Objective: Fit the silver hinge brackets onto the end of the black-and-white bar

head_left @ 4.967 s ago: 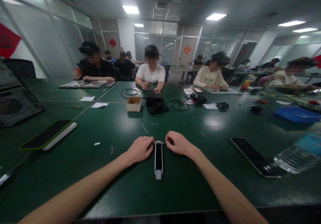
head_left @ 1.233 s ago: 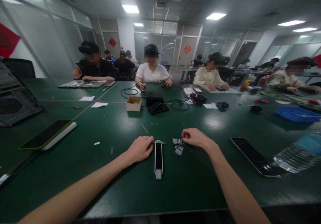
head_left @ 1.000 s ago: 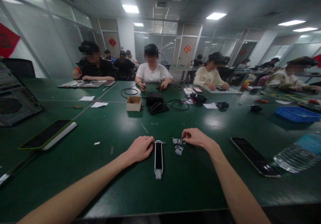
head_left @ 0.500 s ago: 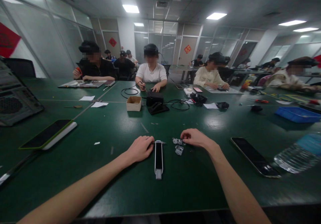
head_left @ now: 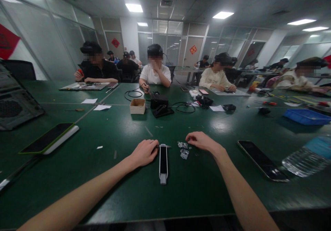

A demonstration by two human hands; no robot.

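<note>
Two small metal brackets [head_left: 182,145] lie loose on the green tabletop [head_left: 196,193], toward its near edge, close together but apart from each other. Just left of them a slim white device with a black face [head_left: 163,162] lies with its long side running away from the person, and a thin metal pin [head_left: 165,145] sticks out across its far end.

In the head view, the left hand [head_left: 142,153] rests at that far end, its fingers [head_left: 155,145] curled in against the pin. The hand hides the contact, so whether they grip the pin or merely rest there is hard to say. The right hand [head_left: 203,142] lies beyond the brackets, its fingers [head_left: 190,138] lightly curved and their tips just beside the upper bracket. They show no clear hold on it.

So far, neither bracket appears fitted to the device or to the other; both lie separate. The brackets are small in this wide view, so their holes and fine shape are hard to make out. A phone [head_left: 262,161] lies flat to the right, near the tabletop's near edge, and a plastic water bottle [head_left: 307,156] is cut off by the right border.
</note>
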